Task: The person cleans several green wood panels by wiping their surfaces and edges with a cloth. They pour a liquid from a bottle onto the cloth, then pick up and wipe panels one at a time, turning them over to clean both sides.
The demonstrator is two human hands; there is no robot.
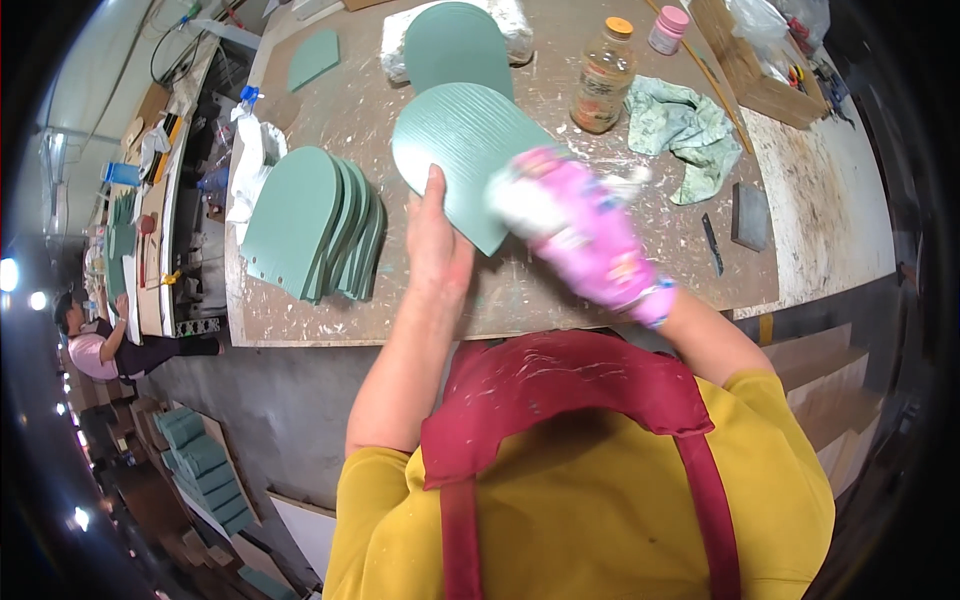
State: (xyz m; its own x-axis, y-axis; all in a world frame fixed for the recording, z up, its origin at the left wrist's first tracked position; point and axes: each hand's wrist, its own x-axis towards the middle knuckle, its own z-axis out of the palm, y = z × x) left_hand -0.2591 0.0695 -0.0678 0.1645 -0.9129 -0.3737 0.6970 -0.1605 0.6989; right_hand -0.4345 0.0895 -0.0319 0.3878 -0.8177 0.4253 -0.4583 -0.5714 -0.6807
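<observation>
Scuffed brown board is forming the top of the workbench (520, 295). Over it, one green panel (455, 140) is being held, its long axis running from the rounded end at upper left toward lower right. The left hand (436, 235) is gripping the near left edge, thumb on the upper face, fingers passing out of sight beneath; the panel is extending directly forward of this hand. The right hand (535, 200), covered in pink floral material, is overlapping the panel's right end; blur is hiding its fingers, so its opening and any held item cannot be told. Beyond, at least one further panel (455, 45) is resting on one white bundle (395, 45). Leftward, one stack (290, 220) of at least four panels is standing; one green offcut (313, 58) is lying farther out. Rightward, one glass jar (600, 90), one pink pot (668, 32), one mottled rag (680, 130), one knife (712, 244) and one grey block (749, 217) are occupying the surface.
</observation>
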